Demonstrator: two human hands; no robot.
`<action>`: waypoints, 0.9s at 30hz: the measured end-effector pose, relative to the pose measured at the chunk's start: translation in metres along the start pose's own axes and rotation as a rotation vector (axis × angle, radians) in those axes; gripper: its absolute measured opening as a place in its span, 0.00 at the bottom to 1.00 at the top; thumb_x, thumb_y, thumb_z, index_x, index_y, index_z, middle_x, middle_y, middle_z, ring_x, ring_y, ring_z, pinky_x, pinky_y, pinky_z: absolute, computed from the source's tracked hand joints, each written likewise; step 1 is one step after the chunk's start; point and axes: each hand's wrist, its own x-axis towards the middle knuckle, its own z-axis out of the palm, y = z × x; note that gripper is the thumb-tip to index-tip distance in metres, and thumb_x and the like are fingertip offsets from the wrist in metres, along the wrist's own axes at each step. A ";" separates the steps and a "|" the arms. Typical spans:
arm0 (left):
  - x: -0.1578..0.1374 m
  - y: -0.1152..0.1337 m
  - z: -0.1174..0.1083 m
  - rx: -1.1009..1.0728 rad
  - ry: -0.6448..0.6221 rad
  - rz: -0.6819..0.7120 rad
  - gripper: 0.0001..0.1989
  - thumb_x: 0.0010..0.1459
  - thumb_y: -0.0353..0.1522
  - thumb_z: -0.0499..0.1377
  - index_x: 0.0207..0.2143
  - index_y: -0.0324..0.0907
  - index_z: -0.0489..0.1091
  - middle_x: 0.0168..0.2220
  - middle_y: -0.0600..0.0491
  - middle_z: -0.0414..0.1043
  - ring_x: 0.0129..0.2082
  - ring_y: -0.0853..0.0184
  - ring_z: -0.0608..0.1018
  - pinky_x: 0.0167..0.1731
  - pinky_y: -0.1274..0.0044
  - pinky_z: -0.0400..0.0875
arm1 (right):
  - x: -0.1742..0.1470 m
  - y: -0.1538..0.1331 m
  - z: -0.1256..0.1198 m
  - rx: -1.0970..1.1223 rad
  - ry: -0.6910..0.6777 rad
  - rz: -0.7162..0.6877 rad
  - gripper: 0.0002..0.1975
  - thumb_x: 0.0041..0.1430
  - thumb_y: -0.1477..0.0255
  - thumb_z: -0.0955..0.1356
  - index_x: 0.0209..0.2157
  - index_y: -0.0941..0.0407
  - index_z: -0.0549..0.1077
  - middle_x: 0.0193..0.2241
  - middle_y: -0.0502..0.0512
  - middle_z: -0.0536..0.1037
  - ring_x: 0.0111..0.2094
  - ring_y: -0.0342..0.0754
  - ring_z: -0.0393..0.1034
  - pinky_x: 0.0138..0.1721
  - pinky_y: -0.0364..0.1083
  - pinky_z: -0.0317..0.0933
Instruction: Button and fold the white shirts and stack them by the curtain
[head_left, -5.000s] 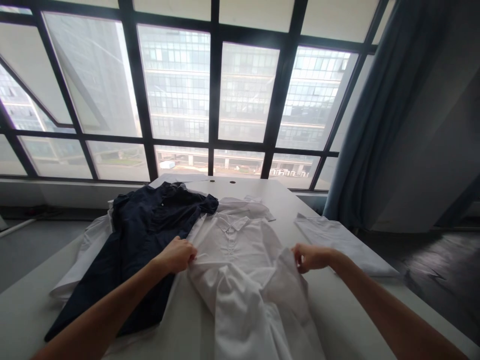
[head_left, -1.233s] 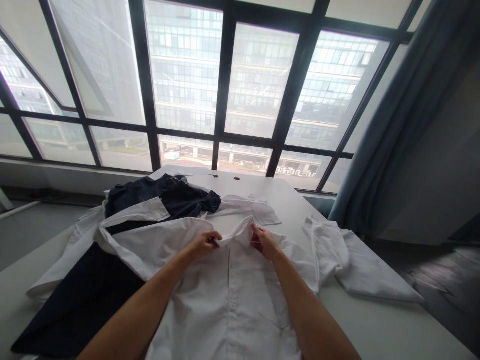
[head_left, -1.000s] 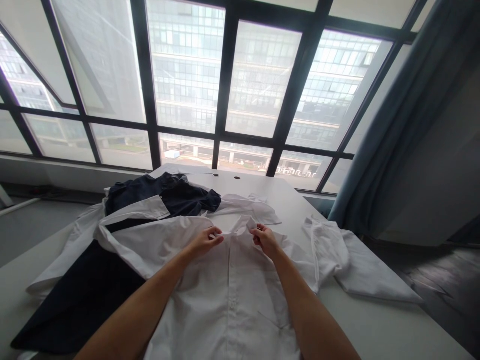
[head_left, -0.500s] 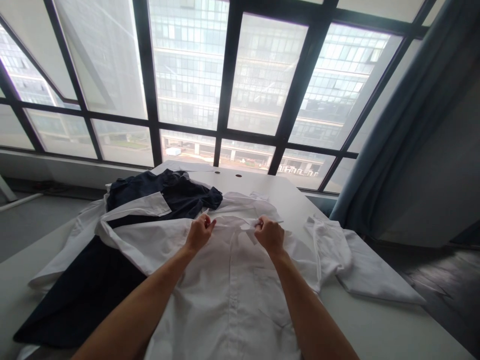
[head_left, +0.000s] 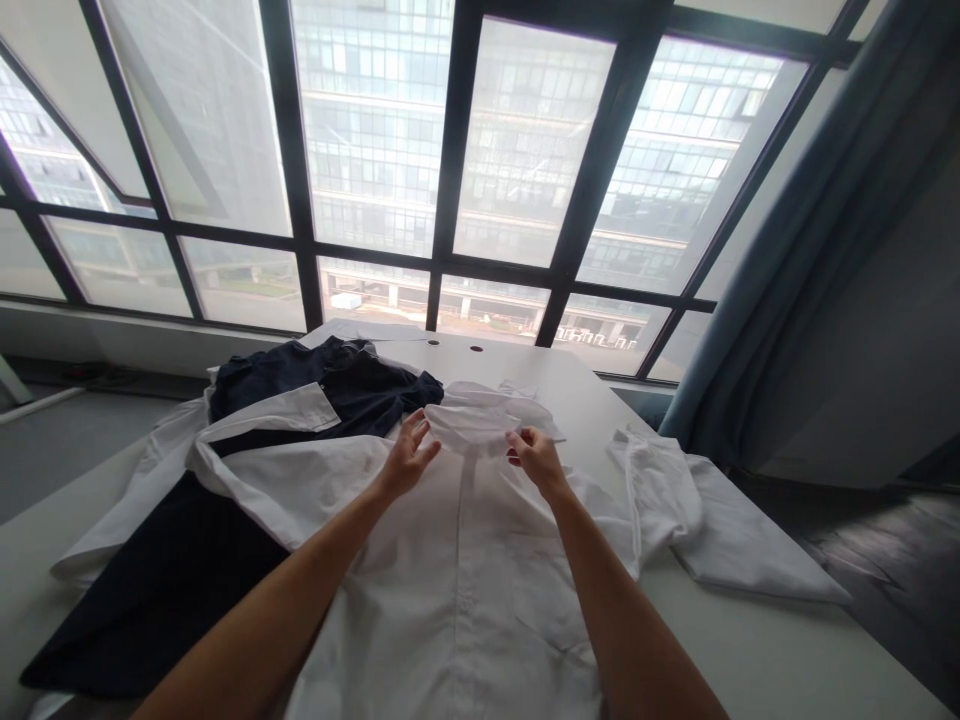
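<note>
A white button-front shirt (head_left: 420, 580) lies face up on the table before me, its placket running toward me and its collar (head_left: 472, 420) at the far end. At the collar's left side, my left hand (head_left: 410, 455) is open, fingers spread and thumb apart. My right hand (head_left: 536, 458) is at the collar's right side, thumb and curled fingers closed on its edge; the fingertips are partly hidden. Some of the shirt's front is covered by my forearms.
On the left, dark navy clothing (head_left: 157, 580) lies tangled with white garments (head_left: 292, 480). Another white garment (head_left: 742, 530) is spread along the right side of the white table (head_left: 720, 640). Windows (head_left: 375, 150) stand behind, with a blue-grey curtain (head_left: 772, 270) at right.
My left hand has opened from a pinch and come off the collar. The right hand's fist has loosened. The collar, stretched between both hands before, now lies folded over toward me.
</note>
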 end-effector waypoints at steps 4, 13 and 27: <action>-0.009 -0.008 0.005 0.313 -0.178 0.115 0.33 0.54 0.37 0.63 0.61 0.39 0.61 0.66 0.39 0.57 0.68 0.51 0.56 0.64 0.59 0.56 | -0.009 0.003 0.016 -0.076 -0.243 -0.026 0.16 0.53 0.58 0.70 0.24 0.57 0.73 0.17 0.52 0.75 0.21 0.45 0.72 0.21 0.39 0.59; -0.019 0.006 0.007 0.415 -0.293 0.209 0.31 0.53 0.27 0.61 0.60 0.44 0.63 0.58 0.45 0.68 0.60 0.57 0.69 0.62 0.62 0.61 | -0.055 -0.003 0.042 -0.426 -0.856 0.121 0.21 0.50 0.64 0.73 0.11 0.55 0.68 0.06 0.54 0.66 0.10 0.45 0.63 0.11 0.41 0.55; -0.034 0.037 0.025 0.988 -0.290 0.057 0.18 0.54 0.36 0.64 0.46 0.39 0.72 0.52 0.37 0.71 0.58 0.45 0.67 0.58 0.55 0.56 | -0.046 -0.001 0.031 -0.579 -0.231 -0.278 0.07 0.56 0.72 0.68 0.25 0.56 0.74 0.26 0.59 0.79 0.31 0.50 0.73 0.33 0.43 0.59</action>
